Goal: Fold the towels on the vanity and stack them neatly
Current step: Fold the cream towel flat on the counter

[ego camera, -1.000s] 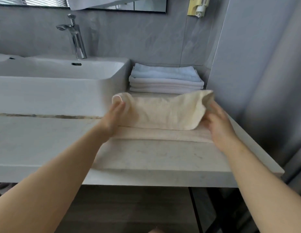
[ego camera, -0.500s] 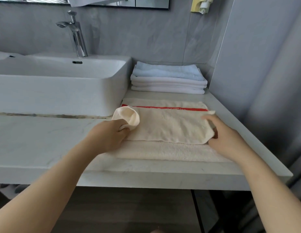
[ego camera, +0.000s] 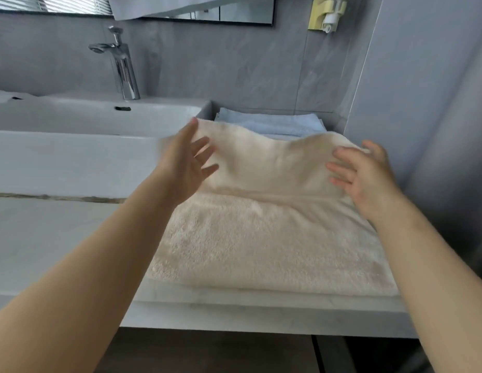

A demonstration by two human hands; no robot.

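A cream towel [ego camera: 261,243] lies folded on the vanity top [ego camera: 59,238], right of the sink. Its far half [ego camera: 266,160] is raised off the counter in a hump and hides part of the stack behind it. My left hand [ego camera: 186,165] is at the raised half's left edge, fingers straight and spread against the cloth. My right hand [ego camera: 361,173] is at the right edge, fingers spread on the front and thumb over the top. A stack of folded towels [ego camera: 275,125], light blue on top, sits against the back wall.
A white rectangular sink [ego camera: 73,157] with a chrome faucet [ego camera: 124,68] fills the left. A grey wall [ego camera: 423,130] closes the counter on the right. A yellow dispenser [ego camera: 326,12] hangs high on the back wall. The counter's front edge [ego camera: 261,316] is close to me.
The towel's folded part lay flat with a red stripe showing behind it; now the far half is lifted and the stripe is hidden. Both hands went from gripping corners to spread fingers.
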